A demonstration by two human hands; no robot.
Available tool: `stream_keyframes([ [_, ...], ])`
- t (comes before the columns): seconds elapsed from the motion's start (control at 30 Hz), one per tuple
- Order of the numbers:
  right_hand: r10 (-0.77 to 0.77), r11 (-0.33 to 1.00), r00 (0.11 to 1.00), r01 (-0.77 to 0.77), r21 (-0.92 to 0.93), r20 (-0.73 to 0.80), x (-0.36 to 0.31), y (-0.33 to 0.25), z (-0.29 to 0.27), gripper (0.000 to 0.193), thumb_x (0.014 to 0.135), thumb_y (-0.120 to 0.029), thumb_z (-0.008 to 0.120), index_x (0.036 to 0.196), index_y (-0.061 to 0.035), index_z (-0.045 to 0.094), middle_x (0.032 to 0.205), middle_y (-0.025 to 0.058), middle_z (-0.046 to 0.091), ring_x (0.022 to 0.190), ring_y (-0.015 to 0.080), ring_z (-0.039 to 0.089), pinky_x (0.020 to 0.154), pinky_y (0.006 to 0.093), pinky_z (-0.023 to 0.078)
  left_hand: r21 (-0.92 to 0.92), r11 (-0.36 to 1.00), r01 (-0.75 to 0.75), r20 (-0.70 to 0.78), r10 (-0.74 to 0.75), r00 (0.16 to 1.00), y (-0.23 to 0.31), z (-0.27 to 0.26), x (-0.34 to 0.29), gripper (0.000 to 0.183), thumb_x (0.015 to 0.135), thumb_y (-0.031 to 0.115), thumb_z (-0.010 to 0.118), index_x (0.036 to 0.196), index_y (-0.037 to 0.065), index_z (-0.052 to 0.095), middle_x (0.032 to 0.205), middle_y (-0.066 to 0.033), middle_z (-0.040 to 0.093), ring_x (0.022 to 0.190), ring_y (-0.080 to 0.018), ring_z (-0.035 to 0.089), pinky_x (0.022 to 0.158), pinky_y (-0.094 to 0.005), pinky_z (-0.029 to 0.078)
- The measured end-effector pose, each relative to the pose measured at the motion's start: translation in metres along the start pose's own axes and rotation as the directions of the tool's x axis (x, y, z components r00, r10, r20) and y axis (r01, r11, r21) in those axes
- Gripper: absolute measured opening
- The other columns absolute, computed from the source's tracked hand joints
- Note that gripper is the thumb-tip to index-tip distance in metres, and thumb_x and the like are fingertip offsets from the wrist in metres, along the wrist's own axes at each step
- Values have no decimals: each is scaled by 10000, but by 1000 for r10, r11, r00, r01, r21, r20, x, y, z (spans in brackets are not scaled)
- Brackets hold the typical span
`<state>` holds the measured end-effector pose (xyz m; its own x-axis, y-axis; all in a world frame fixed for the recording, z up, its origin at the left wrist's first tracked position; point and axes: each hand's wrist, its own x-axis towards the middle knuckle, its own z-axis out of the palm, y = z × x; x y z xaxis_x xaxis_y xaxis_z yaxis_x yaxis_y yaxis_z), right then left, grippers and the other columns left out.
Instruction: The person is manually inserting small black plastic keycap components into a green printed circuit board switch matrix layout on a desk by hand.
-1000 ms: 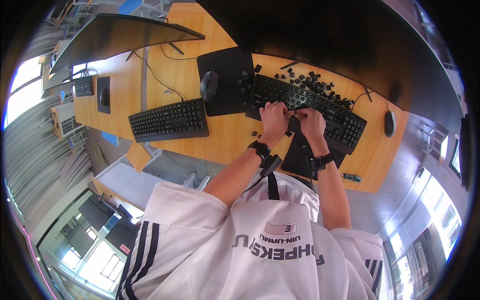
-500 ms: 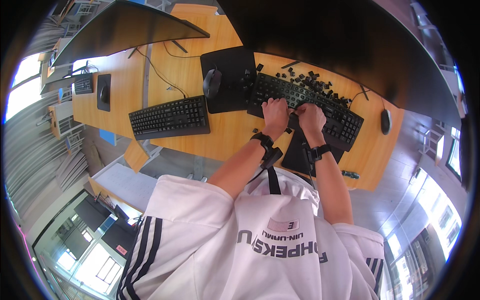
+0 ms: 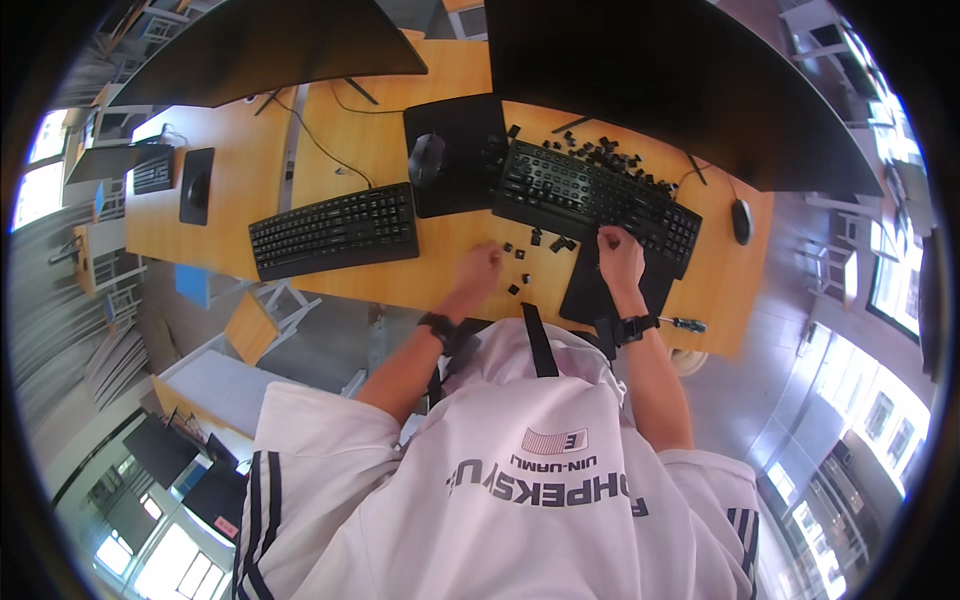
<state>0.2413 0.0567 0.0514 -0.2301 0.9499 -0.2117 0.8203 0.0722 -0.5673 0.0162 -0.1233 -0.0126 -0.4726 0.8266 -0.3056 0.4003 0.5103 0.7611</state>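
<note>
The left hand (image 3: 480,267) curls beside small black keys (image 3: 520,254). The right hand (image 3: 622,256) bends by the black keyboard (image 3: 560,188). I can't tell if either grips anything

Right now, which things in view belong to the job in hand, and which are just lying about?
Seemingly part of the job:
long black keyboard by the right hand
small black square keycaps behind it and near the left hand

Apparently lying about:
second black keyboard, left
dark rounded mouse on a black pad
dark oval mouse, far right
green-handled screwdriver
</note>
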Motion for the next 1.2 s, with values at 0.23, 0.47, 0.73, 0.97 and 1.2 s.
stream_keyframes([
  [0.23,75,988,989,-92,127,130,-55,41,13,172,853,-134,662,1015,-108,712,823,61,709,720,215,691,659,332,531,-83,997,6,42,-2,999,-28,3,-14,132,837,82,623,965,50,625,860,-168,661,812,-365,649,699,-425,527],
  [0.47,-206,963,969,225,-148,136,-49,-11,44,278,871,-162,637,1146,-123,643,1053,90,602,870,325,639,738,422,521,53,997,-64,57,61,996,-29,4,-22,153,850,133,641,975,51,609,901,-155,632,822,-356,631,728,-431,522],
  [0.73,-186,971,982,190,-149,37,-38,5,66,232,908,-162,594,1127,-96,635,1003,94,612,863,320,638,732,422,523,77,997,25,86,-31,996,-29,-3,-40,214,867,173,620,1054,71,595,964,-181,664,896,-396,641,777,-467,525],
  [0.97,32,565,872,-418,711,488,-58,-29,-2,307,1019,-242,541,1085,42,636,728,11,594,622,80,555,577,226,466,-290,956,56,212,7,977,47,-34,-46,274,854,91,686,1113,35,618,861,-92,669,791,-202,659,704,-332,526],
  [1.2,-195,394,850,-389,833,490,-108,-75,-120,345,994,-270,591,1136,36,663,773,37,655,619,100,585,578,233,500,-599,795,-98,322,351,879,198,-92,-70,326,862,70,720,1176,18,647,911,1,619,786,-77,573,744,-242,492],
])
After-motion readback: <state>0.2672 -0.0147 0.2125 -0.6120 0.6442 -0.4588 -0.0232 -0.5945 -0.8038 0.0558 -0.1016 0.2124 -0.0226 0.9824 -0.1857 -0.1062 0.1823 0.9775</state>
